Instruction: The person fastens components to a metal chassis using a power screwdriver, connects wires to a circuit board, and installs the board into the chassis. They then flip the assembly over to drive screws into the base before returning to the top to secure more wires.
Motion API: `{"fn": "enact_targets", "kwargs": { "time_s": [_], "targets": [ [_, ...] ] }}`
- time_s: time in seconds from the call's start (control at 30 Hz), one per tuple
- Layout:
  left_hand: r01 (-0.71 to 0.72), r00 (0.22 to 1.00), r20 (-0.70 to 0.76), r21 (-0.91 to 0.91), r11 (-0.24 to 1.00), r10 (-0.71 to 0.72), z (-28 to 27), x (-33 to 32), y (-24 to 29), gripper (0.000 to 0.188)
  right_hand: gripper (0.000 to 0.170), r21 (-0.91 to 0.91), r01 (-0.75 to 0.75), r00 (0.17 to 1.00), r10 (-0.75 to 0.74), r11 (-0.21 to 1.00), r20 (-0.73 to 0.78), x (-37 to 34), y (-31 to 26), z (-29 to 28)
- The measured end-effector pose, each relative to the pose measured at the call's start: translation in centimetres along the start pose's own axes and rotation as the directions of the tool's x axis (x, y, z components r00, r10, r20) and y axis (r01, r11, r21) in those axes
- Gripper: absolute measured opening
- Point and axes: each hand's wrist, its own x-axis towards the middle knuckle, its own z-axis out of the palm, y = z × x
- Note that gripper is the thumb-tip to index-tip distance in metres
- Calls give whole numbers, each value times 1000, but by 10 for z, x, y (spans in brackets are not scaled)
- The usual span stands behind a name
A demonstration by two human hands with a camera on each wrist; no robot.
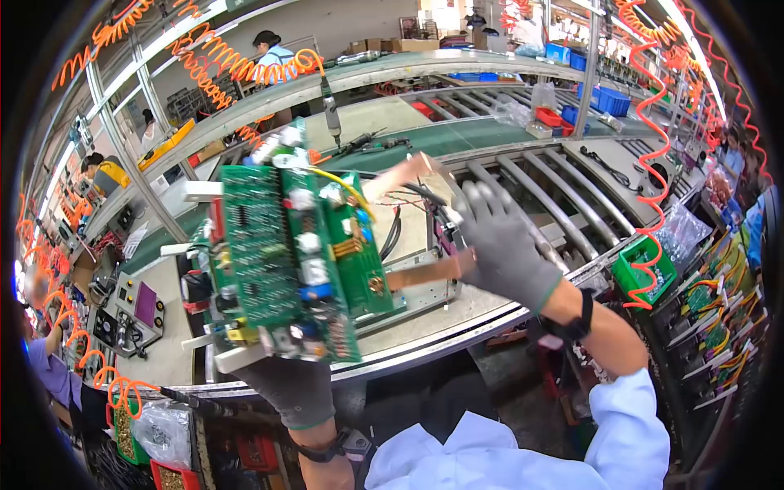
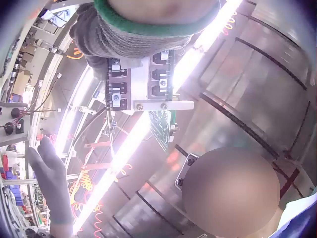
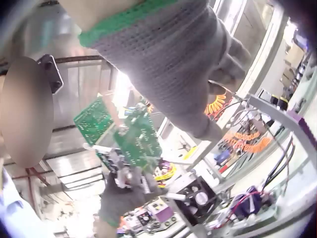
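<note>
The gloved left hand (image 1: pixel 294 388) grips the lower end of a green circuit board assembly (image 1: pixel 261 245), tilted and raised over the bench. Copper strips (image 1: pixel 429 273) stick out from its right side. In the left wrist view, the left hand (image 2: pixel 124 42) covers part of the assembly's metal bracket (image 2: pixel 173 105). The gloved right hand (image 1: pixel 510 249) is beside the strips' outer ends, fingers extended and holding nothing visible. From the right wrist, the right hand (image 3: pixel 173 69) appears above an open metal chassis (image 3: pixel 280 116) with wires and a fan (image 3: pixel 199 197). The boards partly hide the chassis in the head view.
Metal rollers (image 1: pixel 539 208) lie right of the chassis. A green bin (image 1: pixel 645 273) stands at the right, and a power driver (image 1: pixel 331 114) hangs on an orange coiled hose. At the left sits a test unit (image 1: pixel 131 314). Other people are in the background.
</note>
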Motion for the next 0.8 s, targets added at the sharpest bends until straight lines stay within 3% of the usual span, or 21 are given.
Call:
{"fn": "enact_targets", "kwargs": {
  "time_s": [0.07,0.13,0.2,0.23,0.3,0.37,0.4,0.43,0.47,0.5,0.53,0.57,0.6,0.63,0.7,0.73,0.8],
  "targets": [
    [-232,971,42,407,883,236,-2,5,-4,120,90,-238,-32,989,65,971,134,24,5,12],
    [-273,957,52,486,830,285,-4,8,-3,123,85,-390,-23,966,121,920,230,47,-1,38],
    [-153,984,-42,311,938,175,4,7,9,122,75,-466,3,943,152,885,296,68,-12,72],
    [-97,989,-89,212,972,118,8,7,14,121,69,-477,35,948,121,878,294,72,-21,76],
    [-188,981,31,372,909,190,-7,6,6,119,59,-499,101,955,57,861,292,76,-33,83],
    [-286,957,114,492,822,265,-18,4,-6,112,66,-773,224,971,-203,594,125,87,-15,147],
    [-218,976,79,363,906,204,-16,3,-5,107,66,-558,211,975,-216,803,59,89,-19,133],
    [-147,989,44,223,964,141,-15,3,-4,101,66,-290,197,978,-208,937,-7,93,-23,116],
    [49,999,1,-142,989,-49,-1,5,5,95,61,-131,175,984,-172,976,36,97,-21,102],
    [219,972,31,-491,843,-235,15,6,11,90,59,-74,206,978,-207,976,-7,103,-9,111],
    [144,970,-140,-325,935,-198,34,2,10,75,56,-19,236,970,-237,971,-52,109,7,119],
    [301,932,-19,-518,801,-363,27,6,12,74,48,66,215,970,-205,974,-133,112,21,128],
    [326,926,6,-518,790,-378,30,5,10,74,41,152,207,962,-172,967,-213,115,33,132],
    [351,919,32,-518,780,-392,33,3,7,75,38,356,115,983,-55,928,-176,113,40,136],
    [349,919,23,-515,783,-394,41,3,1,78,32,698,-84,989,146,711,-30,110,45,138],
    [348,919,20,-514,784,-395,45,4,-2,79,24,645,-216,973,214,733,82,105,51,130],
    [320,929,-16,-464,826,-369,52,5,-6,82,24,888,-288,904,408,359,128,96,49,132]
  ]
}}
